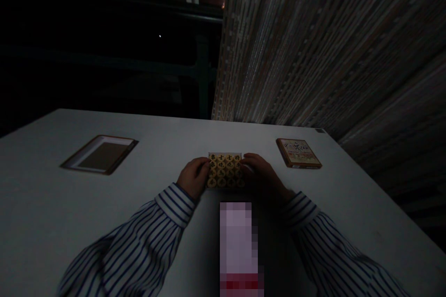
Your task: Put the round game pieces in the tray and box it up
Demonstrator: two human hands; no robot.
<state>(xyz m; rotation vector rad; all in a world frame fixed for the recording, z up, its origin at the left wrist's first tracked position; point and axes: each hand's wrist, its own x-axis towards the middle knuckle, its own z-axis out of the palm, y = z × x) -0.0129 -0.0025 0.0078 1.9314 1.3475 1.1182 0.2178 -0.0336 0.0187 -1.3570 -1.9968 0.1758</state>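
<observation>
A clear tray of Chinese chess pieces (226, 170) lies on the white table in front of me, its round wooden discs set in rows with dark characters facing up. At its left edge, my left hand (193, 176) grips the side with the thumb and fingers closed on it. My right hand (262, 174) holds the opposite edge, fingers curled over the upper right corner. Shadow hides part of the right hand's fingers. Both wrists come out of striped cuffs.
An open, shallow box part (101, 154) lies on the table (156, 134) to the left. On the right sits a flat box with a printed cover (298, 153). Nearest me is a pixelated bright rectangle (237, 241). A curtain (278, 41) hangs behind the table's far edge.
</observation>
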